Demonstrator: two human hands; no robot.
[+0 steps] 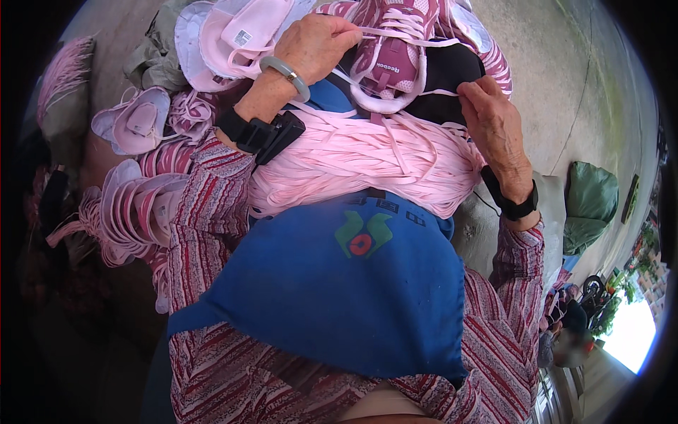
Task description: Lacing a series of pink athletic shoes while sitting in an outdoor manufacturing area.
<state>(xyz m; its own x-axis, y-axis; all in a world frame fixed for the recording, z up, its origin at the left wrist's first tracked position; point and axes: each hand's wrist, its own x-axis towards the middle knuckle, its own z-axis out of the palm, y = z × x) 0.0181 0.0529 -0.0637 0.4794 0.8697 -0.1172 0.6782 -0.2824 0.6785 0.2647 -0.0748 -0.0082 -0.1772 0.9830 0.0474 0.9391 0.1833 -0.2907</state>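
Observation:
A pink and maroon sneaker upper (pixel 390 55) lies over my knees at the top of the view, its tongue toward me. Pale pink shoelace (pixel 395 32) runs through its eyelets. My left hand (pixel 311 48), at the upper's left side, pinches one stretch of lace between thumb and fingers. To the right of the upper, my right hand (pixel 493 120) is closed with a lace end at its fingertips. A thick bundle of loose pink laces (pixel 353 159) rests across my lap, just below the upper. The far part of the upper is cut off by the frame.
More pink uppers (pixel 229 42) lie at the upper left, and stacked uppers (pixel 134 201) stand at my left. A blue apron (pixel 339 283) covers my lap. Grey-green cloth (pixel 150 60) sits behind the uppers. A green covered bundle (pixel 590 201) stands on the concrete floor at right.

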